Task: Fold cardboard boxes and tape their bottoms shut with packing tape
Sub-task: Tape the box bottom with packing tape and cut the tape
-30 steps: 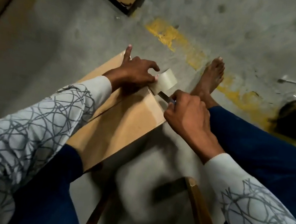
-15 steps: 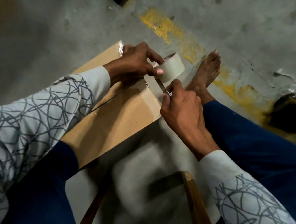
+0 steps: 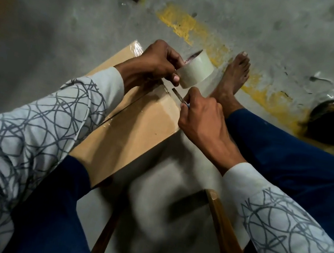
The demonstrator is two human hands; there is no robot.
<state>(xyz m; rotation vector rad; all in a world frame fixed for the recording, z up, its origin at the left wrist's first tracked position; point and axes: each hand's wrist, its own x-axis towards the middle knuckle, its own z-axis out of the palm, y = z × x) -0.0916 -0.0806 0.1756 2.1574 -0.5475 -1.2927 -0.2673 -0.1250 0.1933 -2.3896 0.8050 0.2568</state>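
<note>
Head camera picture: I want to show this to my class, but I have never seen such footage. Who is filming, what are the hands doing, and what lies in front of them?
There is no machine here. A seated person wears a camera on the head, which looks down at their own hands. The left hand holds a tape roll. The right hand grips a thin blade just under the roll, probably to cut the tape. Below them a cardboard box rests on the person's lap, with clear tape along its seam. Around lie a concrete floor and a bare foot.

Cardboard box [image 3: 138,126] and roll of packing tape [image 3: 196,71]

The brown box lies with its closed flaps facing up, a glossy clear strip along the centre seam. The pale, translucent roll is held tilted just above the box's far right corner, printed core showing, beside a thin blade [image 3: 178,95].
</note>
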